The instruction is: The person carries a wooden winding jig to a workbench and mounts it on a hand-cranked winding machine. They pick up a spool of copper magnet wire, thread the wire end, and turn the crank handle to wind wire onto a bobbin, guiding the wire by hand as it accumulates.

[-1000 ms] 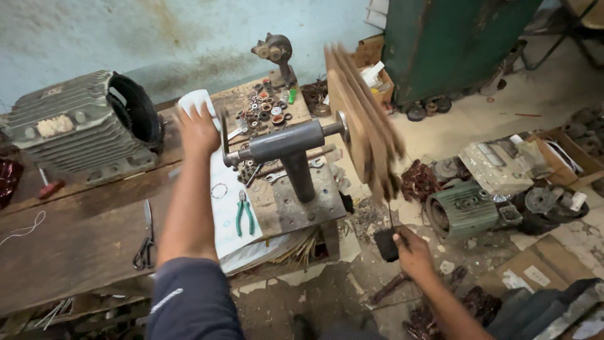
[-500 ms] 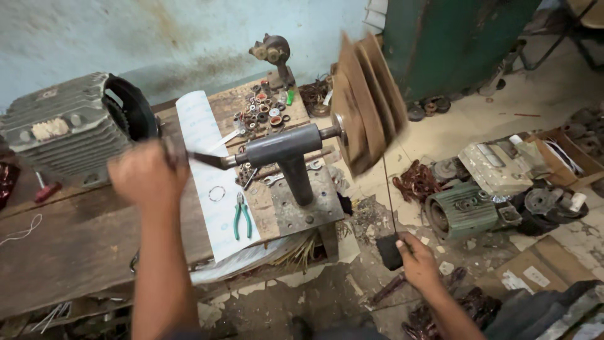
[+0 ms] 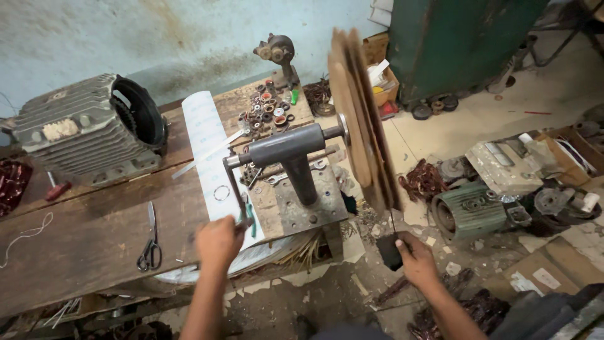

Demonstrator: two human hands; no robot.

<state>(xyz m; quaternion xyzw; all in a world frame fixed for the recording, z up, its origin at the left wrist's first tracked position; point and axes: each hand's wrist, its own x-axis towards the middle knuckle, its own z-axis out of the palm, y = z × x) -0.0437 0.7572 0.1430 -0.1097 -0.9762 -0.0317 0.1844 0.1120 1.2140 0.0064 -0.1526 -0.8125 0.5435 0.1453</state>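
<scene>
While left hand (image 3: 217, 242) grips grey winder's crank (image 3: 234, 189) | right hand (image 3: 416, 261) clasps black pad (image 3: 390, 252)

Crank in my left hand (image 3: 217, 241): thin bent handle (image 3: 233, 189) of dull grey metal, smooth.
Winder body: matt grey steel tube on a post (image 3: 290, 154), bolted to a scuffed, pitted steel plate (image 3: 306, 211).
Former on the shaft: stacked brown wooden boards (image 3: 358, 126), rough-edged, unvarnished.
Pad in my right hand (image 3: 416, 261): small black block (image 3: 390, 252), matt; material unclear.
Bench: bare wooden planks (image 3: 88, 233), worn, stained.
Sheet: long white paper strip (image 3: 207, 135), faintly glossy.
Motor shell: ribbed grey cast-metal housing (image 3: 82, 129), dusty, rough.
Scissors: dark metal scissors (image 3: 150, 242), dull.
</scene>
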